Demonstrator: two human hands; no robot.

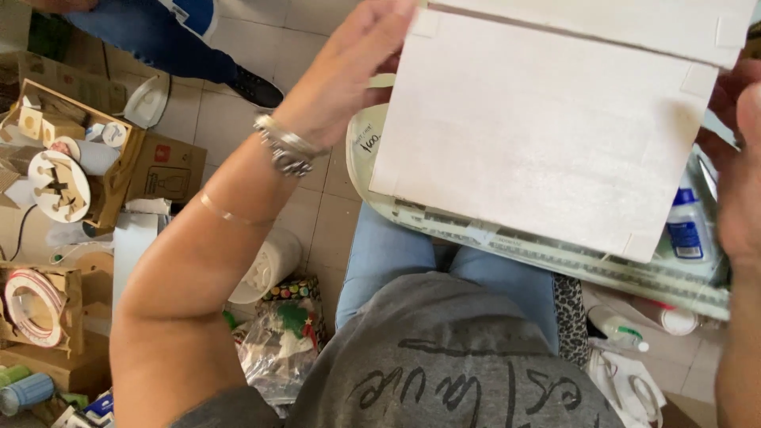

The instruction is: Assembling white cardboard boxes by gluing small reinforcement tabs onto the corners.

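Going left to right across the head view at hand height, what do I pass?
Cardboard box of wooden pieces → left hand → white wooden box → glue bottle → right hand.

I hold a flat-sided box (547,127) up in front of me, my left hand (353,67) on its left edge and my right hand (741,166) on its right edge. Below it a tray (555,257) lies across my lap, with a glue bottle (686,226) on its right end. Open cartons of craft pieces (71,150) sit on the floor at far left. Another person's shoe (258,87) stands beyond my left wrist.
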